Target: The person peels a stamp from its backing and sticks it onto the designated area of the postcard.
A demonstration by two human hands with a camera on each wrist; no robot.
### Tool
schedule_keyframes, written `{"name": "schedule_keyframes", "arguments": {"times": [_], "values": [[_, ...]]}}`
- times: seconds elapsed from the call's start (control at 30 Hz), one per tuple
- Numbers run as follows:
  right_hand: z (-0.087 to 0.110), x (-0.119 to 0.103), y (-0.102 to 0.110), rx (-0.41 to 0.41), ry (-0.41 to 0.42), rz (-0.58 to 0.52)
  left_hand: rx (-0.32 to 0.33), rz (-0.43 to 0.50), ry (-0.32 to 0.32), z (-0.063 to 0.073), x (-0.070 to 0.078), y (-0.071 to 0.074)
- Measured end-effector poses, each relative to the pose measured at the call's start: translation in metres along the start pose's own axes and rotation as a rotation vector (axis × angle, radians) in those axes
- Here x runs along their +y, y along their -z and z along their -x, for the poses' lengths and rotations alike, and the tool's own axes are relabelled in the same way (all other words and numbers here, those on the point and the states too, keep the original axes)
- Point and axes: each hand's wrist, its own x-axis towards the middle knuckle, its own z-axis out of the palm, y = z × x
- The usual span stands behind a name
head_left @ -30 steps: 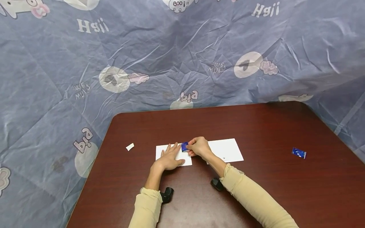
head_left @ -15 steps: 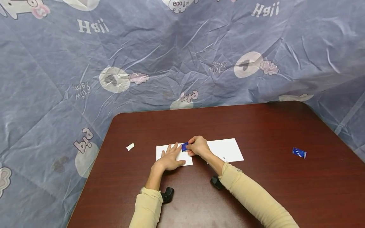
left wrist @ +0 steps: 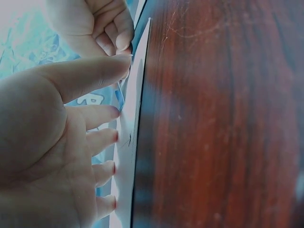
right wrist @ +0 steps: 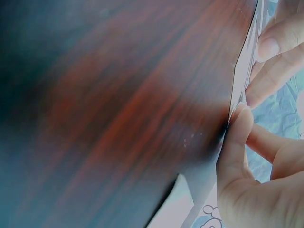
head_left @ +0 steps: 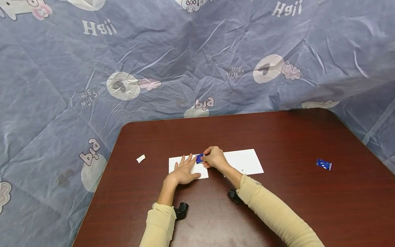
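Note:
My left hand [head_left: 182,172] lies with straight, spread fingers on a white sheet of paper [head_left: 203,175], its fingertips touching the sheet in the left wrist view. At the sheet's right end my right hand [head_left: 216,159] pinches the edge of a small blue rectangular piece [head_left: 199,158] between thumb and fingers. That piece rests over the sheet, right beside my left fingertips; its exact kind cannot be told. In the right wrist view, the thumb and index finger of the right hand [right wrist: 261,175] meet at the paper's edge, with the left hand [right wrist: 280,52] close by.
A second white sheet [head_left: 243,162] with a small dark mark lies to the right, partly behind my right hand. Farther right on the brown table [head_left: 290,144] is a blue patterned packet [head_left: 323,164]. A small white scrap [head_left: 140,159] lies at the left.
Both hands stay nearly where they were. The blue piece looks slightly more tilted at the right hand's fingertips; the other things have not moved.

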Motion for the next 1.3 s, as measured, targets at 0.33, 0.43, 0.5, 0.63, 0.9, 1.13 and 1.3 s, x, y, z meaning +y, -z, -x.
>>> {"name": "schedule_keyframes", "arguments": {"times": [0.33, 0.43, 0.5, 0.63, 0.9, 1.13, 1.3], "values": [[0.0011, -0.0020, -0.0016, 0.012, 0.016, 0.024, 0.003, -0.015, 0.001, 0.0009, 0.0007, -0.0006], [0.0024, -0.0021, -0.0018, 0.016, 0.031, 0.029, 0.000, -0.017, 0.001, 0.0009, 0.0007, -0.0007], [0.0029, -0.0018, -0.0019, 0.019, 0.032, 0.031, -0.001, -0.015, 0.001, 0.0009, 0.0007, -0.0007], [0.0026, -0.0017, -0.0023, 0.027, 0.046, 0.049, -0.003, -0.018, 0.004, 0.0006, 0.0010, -0.0004], [-0.0004, -0.0017, -0.0034, 0.037, 0.052, 0.100, -0.006, -0.021, -0.002, -0.0003, 0.0008, -0.0010], [-0.0018, -0.0037, -0.0048, 0.043, 0.054, 0.152, -0.016, -0.012, 0.004, -0.0001, 0.0008, 0.0010], [-0.0020, -0.0050, -0.0049, 0.042, 0.033, 0.178, -0.026, -0.011, 0.004, -0.0006, 0.0006, 0.0017]]}}
